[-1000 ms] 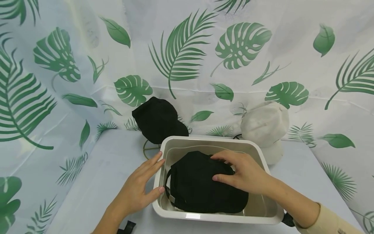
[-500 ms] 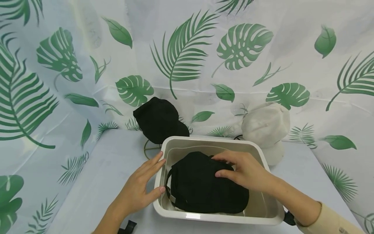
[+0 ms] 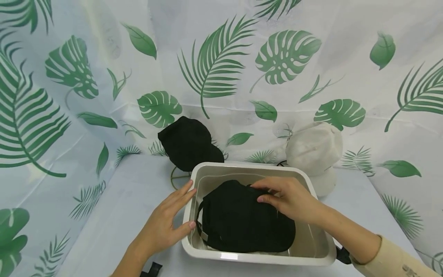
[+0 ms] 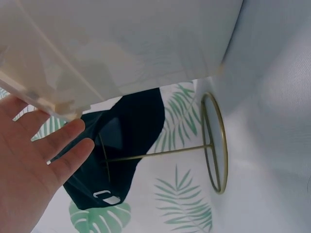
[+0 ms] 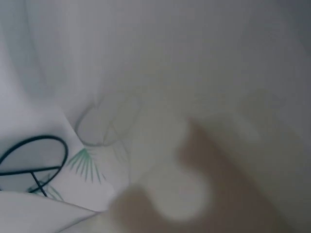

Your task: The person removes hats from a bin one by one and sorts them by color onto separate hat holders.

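A black cap (image 3: 238, 219) lies in the white plastic bin (image 3: 259, 261), with a strap and small buckle at its left end. My right hand (image 3: 288, 198) reaches in over the right side and pinches the cap's upper part between thumb and fingers. My left hand (image 3: 166, 219) is spread, its fingertips touching the bin's left rim; the left wrist view also shows these fingers (image 4: 60, 145) straight against the bin wall (image 4: 121, 48). In the right wrist view, the hand (image 5: 218, 184) is a blur behind the pale bin wall.
Behind the bin, another black cap (image 3: 188, 142) hangs on a brass wire stand (image 4: 214, 145). At back right, a cream cap (image 3: 313, 148) sits on a stand with a dark wire ring (image 5: 65, 155). A leaf-print cloth (image 3: 221, 57) backs the table (image 3: 114, 207).
My right thumb has slid up over the black cap, closer to the fingers. The left hand, the bin and the other caps have stayed in place.
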### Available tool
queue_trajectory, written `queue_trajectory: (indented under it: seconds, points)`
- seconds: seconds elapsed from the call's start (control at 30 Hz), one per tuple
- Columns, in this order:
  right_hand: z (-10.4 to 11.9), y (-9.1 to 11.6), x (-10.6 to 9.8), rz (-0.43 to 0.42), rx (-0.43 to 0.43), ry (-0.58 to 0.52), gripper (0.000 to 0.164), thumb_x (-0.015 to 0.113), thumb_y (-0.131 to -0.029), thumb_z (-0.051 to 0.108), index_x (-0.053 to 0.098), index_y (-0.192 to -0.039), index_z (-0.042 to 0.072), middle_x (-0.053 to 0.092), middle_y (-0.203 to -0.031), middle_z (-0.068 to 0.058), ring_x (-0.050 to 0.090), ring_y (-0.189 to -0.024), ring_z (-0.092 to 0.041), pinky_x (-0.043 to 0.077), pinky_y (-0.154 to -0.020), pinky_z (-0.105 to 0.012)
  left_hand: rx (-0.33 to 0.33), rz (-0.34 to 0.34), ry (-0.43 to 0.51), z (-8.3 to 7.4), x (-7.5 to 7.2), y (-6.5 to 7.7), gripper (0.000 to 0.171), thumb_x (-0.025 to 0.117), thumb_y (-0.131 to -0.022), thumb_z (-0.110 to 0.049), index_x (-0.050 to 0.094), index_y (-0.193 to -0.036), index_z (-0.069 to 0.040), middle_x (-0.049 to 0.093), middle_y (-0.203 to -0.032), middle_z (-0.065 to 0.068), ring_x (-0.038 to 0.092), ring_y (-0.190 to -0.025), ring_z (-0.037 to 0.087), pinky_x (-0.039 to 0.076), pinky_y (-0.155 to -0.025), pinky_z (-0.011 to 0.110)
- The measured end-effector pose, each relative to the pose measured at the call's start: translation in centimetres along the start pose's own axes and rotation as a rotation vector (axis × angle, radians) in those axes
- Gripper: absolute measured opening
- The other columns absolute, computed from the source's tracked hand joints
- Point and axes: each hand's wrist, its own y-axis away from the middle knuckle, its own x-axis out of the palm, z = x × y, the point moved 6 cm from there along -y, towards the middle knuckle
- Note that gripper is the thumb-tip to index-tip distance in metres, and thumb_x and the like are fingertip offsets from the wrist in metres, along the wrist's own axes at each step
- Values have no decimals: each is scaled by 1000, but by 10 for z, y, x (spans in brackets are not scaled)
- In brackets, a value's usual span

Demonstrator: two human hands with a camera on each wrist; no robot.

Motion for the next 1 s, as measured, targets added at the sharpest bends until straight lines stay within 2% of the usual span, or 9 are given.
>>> queue_trajectory:
  seconds: [0.27,0.57,0.7,1.0]
  points:
    - [6,1,-9,-54,-33,-28,44,85,-76,-12,76,-115,6,78,-106,-4,72,-88,-13,59,-70,-18,9,0,-2,-2,-1,0,74,73,-93,-30,46,-159,-12,32,-170,4,39,-151,32,40,-113,62]
    - [8,6,-26,-69,-19,-38,54,84,-72,-18,75,-120,6,77,-110,-3,71,-100,-8,60,-71,-21,20,-4,-3,-2,-1,-1,74,73,-92,-30,47,-159,-11,32,-170,3,39,-152,30,40,-114,61]
    - [12,4,-32,-74,-52,-17,56,84,-71,-19,75,-120,6,77,-109,-3,71,-98,-9,58,-75,-18,17,-7,-14,-2,-2,0,74,73,-92,-30,47,-158,-10,33,-170,4,40,-151,32,40,-113,62]
    - [22,-6,-49,-82,-57,0,58,84,-68,-21,75,-119,4,77,-104,-2,71,-94,-6,58,-78,-17,-3,-2,-17,0,0,1,74,71,-93,-32,45,-160,-13,32,-170,3,40,-151,31,40,-113,62]
